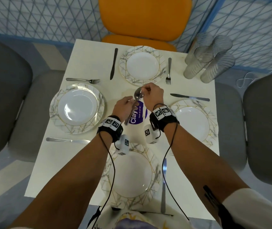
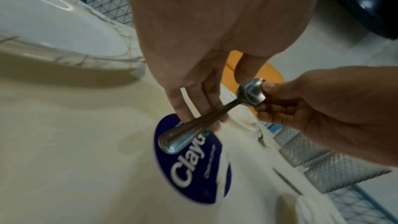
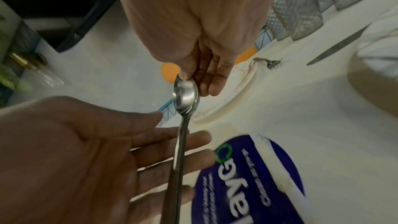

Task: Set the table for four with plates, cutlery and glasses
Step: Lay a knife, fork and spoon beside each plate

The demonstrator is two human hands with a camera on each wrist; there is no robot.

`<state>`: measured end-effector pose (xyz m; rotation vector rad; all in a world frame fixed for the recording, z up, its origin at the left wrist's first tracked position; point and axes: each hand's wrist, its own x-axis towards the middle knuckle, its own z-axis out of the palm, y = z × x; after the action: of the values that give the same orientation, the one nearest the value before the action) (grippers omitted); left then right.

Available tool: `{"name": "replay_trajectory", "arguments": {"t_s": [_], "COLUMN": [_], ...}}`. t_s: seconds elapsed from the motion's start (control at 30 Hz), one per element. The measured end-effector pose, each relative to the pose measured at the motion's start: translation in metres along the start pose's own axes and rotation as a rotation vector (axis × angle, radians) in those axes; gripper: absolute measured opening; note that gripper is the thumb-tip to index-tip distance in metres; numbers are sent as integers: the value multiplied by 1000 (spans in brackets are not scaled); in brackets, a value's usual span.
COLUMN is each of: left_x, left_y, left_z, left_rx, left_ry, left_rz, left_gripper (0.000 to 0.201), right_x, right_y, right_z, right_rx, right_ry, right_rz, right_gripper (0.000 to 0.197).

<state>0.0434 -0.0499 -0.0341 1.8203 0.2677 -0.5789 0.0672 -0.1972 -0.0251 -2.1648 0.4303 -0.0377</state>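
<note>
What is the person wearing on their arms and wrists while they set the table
Both forearms are bare. Each wrist carries a black strap topped with white tags printed with black square codes, on the left hand side and the right hand side alike. A white box with a similar code hangs under each wrist, and a thin black cable runs back along each arm. White sleeves show near the elbows.

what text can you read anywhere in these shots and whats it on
"Clay": large white letters on the round blue sticker at the middle of the table; the end of the word is hidden behind the spoon.
"Clean as you go": small white line on the same sticker, in the head view; blurred in both wrist views.
Wristband squares: black-and-white code patterns, no words.
</note>
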Motion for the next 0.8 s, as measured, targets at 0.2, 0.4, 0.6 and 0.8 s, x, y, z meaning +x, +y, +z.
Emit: {"name": "replay_trajectory", "arguments": {"t_s": [0.2, 0.4, 0.6, 0.8], "left_x": [-16, -30, -45, -59], "left_y": [21, 31, 39, 31], "left_z": [-1, 0, -4, -6], "left_rx": [-227, -392, -518, -569], "left_ry": [-78, -134, -148, -154], "left_rz": [48, 18, 25, 55], "left_gripper": [23, 18, 23, 27], "right_x": [-12, -29, -59, -76], "right_y": [-12, -13, -14, -16], "right_z": [-20, -30, -27, -28], "right_rx": [121, 258, 287, 437], "right_ry": [94, 145, 59, 102], "right_rz": [-18, 24, 106, 199], "right_gripper": [9, 13, 24, 17]}}
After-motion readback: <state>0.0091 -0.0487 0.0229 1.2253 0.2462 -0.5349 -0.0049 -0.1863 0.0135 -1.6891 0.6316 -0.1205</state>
